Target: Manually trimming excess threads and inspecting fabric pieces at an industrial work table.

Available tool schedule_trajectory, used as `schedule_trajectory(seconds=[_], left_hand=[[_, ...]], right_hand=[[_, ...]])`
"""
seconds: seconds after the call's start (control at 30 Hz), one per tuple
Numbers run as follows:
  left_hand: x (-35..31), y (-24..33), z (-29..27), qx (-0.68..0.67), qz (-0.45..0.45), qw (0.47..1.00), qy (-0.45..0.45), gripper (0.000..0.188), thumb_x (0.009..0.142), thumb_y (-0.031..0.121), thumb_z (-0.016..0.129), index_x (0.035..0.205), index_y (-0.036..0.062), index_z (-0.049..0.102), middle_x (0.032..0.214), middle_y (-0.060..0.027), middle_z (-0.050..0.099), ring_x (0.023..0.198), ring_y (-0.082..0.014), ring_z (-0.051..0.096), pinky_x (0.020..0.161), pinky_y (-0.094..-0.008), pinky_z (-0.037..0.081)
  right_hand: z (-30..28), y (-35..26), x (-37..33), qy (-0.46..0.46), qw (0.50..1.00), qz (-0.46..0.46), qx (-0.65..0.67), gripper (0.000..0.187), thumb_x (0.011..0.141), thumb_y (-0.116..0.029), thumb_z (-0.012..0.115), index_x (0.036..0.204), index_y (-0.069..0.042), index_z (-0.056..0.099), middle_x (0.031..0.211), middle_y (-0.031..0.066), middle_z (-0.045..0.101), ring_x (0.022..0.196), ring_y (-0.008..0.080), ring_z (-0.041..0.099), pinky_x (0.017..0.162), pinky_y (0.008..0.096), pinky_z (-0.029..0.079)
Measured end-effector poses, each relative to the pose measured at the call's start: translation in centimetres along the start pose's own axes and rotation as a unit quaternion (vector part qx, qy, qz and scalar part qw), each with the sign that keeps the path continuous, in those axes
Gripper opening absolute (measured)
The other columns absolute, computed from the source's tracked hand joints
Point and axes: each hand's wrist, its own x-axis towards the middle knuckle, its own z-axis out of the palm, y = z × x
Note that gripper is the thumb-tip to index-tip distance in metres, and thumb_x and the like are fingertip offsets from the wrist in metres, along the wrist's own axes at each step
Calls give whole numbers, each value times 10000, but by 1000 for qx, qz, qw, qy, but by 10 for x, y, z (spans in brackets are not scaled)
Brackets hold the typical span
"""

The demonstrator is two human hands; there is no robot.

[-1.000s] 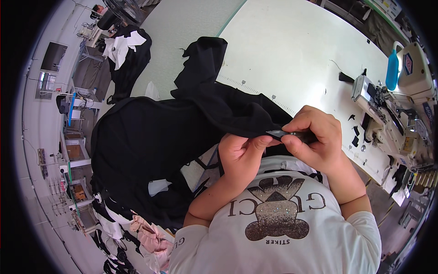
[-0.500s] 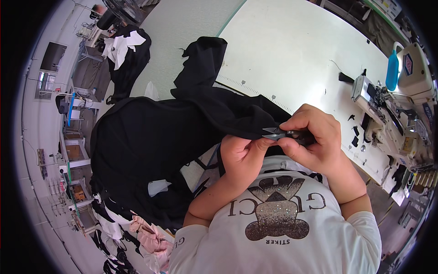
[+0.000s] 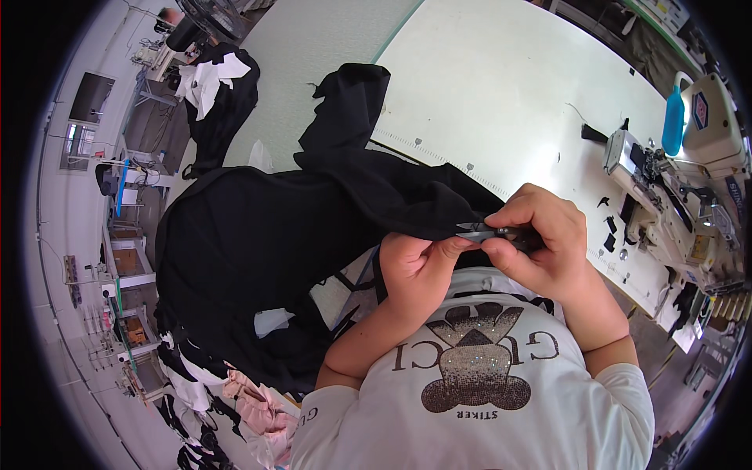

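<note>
A large piece of black fabric (image 3: 258, 235) lies in folds over the table's near edge and reaches to my fingers. My left hand (image 3: 413, 270) is closed, pinching the edge of this fabric between thumb and fingers. Thread snips (image 3: 476, 231) with short pointed blades are held between the thumb and fingers of my right hand (image 3: 548, 243). The blades point left, against the fabric edge just above my left thumb, and stand slightly apart. My right palm hides most of the snips' handle. Whether a thread lies between the blades is too small to tell.
A sewing machine (image 3: 666, 188) stands at the right of the white table (image 3: 501, 78), with black scraps (image 3: 609, 239) beside it. Black and white cloth (image 3: 207, 90) lies at the far left, near a fan (image 3: 211, 17). Pink fabric (image 3: 262, 415) is heaped at the lower left.
The snips' blades have drawn closer together and shifted slightly to the right. My right hand has moved a little with them. My left hand and the black fabric stay almost in place.
</note>
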Motion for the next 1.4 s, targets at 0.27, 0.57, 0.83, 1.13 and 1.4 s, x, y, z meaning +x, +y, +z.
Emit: schedule_trajectory(seconds=[0.27,0.57,0.83,1.13,1.4], left_hand=[[0,0,-2,73,30,997,-17,86,818,39,698,844,-19,639,764,-45,649,660,-97,582,603,-213,446],[0,1,-4,82,30,996,-22,100,809,52,710,843,-19,648,773,-43,655,672,-97,589,604,-211,444],[-4,2,0,-130,-89,987,-17,162,905,67,597,991,-70,596,927,-141,646,830,-198,653,755,-326,558],[-2,-8,-9,-273,-217,936,-48,305,965,174,449,1047,-93,573,962,-198,654,917,-298,667,833,-444,556],[-5,-10,-7,-180,-150,971,-56,239,961,92,442,1012,-101,575,962,-186,652,906,-252,660,824,-415,564]], right_hand=[[1,-4,4,-5,1000,-6,18,220,712,-83,760,846,-5,603,684,75,569,500,169,540,435,264,393],[0,-5,4,-13,1000,9,20,201,721,-79,753,841,-4,610,688,76,575,504,170,548,434,266,393],[3,-1,-9,69,920,245,298,169,889,-91,624,1000,16,556,782,-24,572,678,17,486,627,166,392],[2,6,-11,89,915,246,306,161,891,-99,621,992,13,567,805,-7,587,706,24,496,640,173,394],[-9,14,-9,-2,974,148,173,147,820,-92,679,893,15,610,701,9,582,555,48,479,517,190,370]])
